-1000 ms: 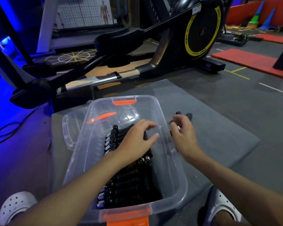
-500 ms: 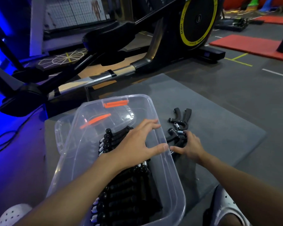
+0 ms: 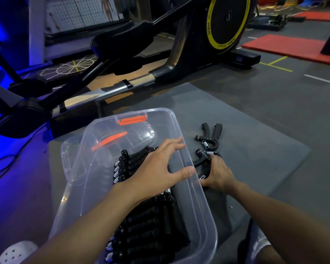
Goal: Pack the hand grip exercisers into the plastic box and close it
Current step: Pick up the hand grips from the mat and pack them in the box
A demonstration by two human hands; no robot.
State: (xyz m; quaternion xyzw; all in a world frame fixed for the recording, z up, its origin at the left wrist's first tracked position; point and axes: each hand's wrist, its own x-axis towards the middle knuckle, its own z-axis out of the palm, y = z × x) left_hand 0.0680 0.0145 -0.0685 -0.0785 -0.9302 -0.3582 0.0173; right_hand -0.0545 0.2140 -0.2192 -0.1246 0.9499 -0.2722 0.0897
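Resting my left hand (image 3: 158, 168), fingers spread, on the grips (image 3: 139, 221) in the box (image 3: 198, 206), right hand (image 3: 218, 174) closing around a gripper (image 3: 203, 159) on the mat (image 3: 255, 159).

Left hand (image 3: 156, 168) is reaching forward from the lower left, palm down, fingers spread and slightly curled, thumb pointing right. Its forearm is running diagonally up from the bottom edge. Right hand (image 3: 218, 173) is lying lower and to the right, palm down, fingers bent forward and closing on a black grip (image 3: 203, 164). Its forearm is entering from the lower right corner. The two hands are sitting near each other, not touching.
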